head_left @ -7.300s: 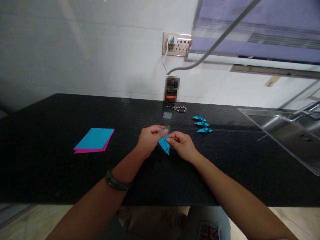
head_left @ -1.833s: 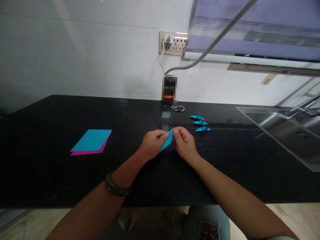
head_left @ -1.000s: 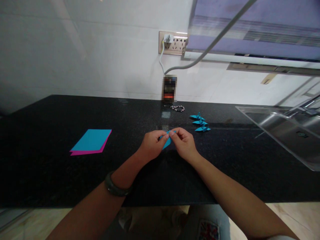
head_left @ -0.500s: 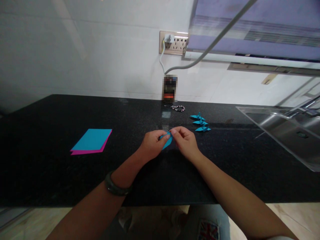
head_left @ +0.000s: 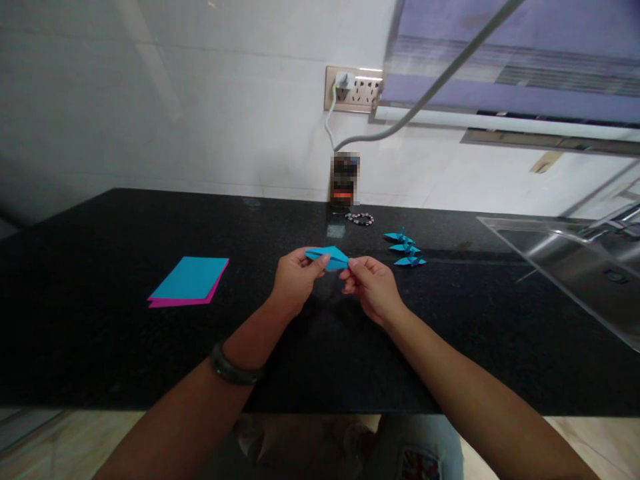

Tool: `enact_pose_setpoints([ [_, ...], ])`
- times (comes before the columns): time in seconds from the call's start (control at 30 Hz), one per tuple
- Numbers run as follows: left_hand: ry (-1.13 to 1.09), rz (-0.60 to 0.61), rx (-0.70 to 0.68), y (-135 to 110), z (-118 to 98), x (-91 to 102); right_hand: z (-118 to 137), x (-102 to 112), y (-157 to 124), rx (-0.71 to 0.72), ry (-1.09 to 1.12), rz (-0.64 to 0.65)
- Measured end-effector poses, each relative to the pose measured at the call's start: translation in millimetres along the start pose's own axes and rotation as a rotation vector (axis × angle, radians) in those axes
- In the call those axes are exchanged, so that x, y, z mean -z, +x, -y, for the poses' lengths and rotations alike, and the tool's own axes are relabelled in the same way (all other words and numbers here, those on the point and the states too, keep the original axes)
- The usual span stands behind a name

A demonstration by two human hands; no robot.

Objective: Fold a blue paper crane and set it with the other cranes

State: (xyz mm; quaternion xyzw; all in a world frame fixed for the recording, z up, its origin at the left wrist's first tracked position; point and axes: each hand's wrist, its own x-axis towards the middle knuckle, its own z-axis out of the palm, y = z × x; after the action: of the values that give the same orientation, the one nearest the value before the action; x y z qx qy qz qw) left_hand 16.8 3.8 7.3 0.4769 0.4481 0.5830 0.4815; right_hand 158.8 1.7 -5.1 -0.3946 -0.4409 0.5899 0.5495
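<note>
Between my hands is a piece of folded blue origami paper (head_left: 334, 256), pointed at both ends and held above the counter. My left hand (head_left: 295, 279) pinches its left part, thumb on the near face. At the right tip, my right hand (head_left: 373, 285) grips the paper between thumb and forefinger, its other fingers curled below. Three blue paper cranes (head_left: 409, 249) stand in a short row beyond and to the right of my right hand. Off to the left lies a stack of square paper (head_left: 190, 279), blue on top with pink beneath.
A black stone countertop (head_left: 125, 353) runs along a tiled wall. At the back are a blurred-out dark device (head_left: 344, 179) with a cable and a beaded loop (head_left: 361, 219). A steel sink (head_left: 575, 260) is set in at the right; a socket panel (head_left: 354, 89) is on the wall.
The folded paper has been raised and turned from a steep slant to nearly level, showing more of its face. My hands have moved slightly apart. The view has shifted a little.
</note>
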Motion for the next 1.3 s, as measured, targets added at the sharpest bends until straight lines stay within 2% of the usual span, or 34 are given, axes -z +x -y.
enact_pose_setpoints([
  [0.17,-0.059,0.020,0.030,0.9,-1.7,1.1,-1.2,-0.8,-4.3,0.066,-0.249,0.113],
  [0.37,0.064,0.135,0.017,-1.6,-3.6,-1.1,1.6,0.9,-1.6,0.186,-0.293,-0.004],
  [0.47,0.093,0.173,0.013,-3.6,-4.4,-2.4,2.4,2.5,-0.4,0.189,-0.336,0.045],
  [0.53,0.093,0.172,0.015,-4.2,-4.3,-2.6,1.9,3.3,-0.2,0.190,-0.373,0.076],
  [0.7,0.134,0.163,0.030,-3.9,-3.2,-1.4,0.9,4.5,-0.5,0.206,-0.430,0.060],
  [0.9,0.196,0.159,-0.019,-3.0,-5.4,-0.3,3.3,5.4,-1.6,0.186,-0.500,0.106],
  [1.3,0.074,0.086,0.063,-3.1,1.0,0.2,5.2,2.8,-5.1,0.146,-0.572,0.195],
])
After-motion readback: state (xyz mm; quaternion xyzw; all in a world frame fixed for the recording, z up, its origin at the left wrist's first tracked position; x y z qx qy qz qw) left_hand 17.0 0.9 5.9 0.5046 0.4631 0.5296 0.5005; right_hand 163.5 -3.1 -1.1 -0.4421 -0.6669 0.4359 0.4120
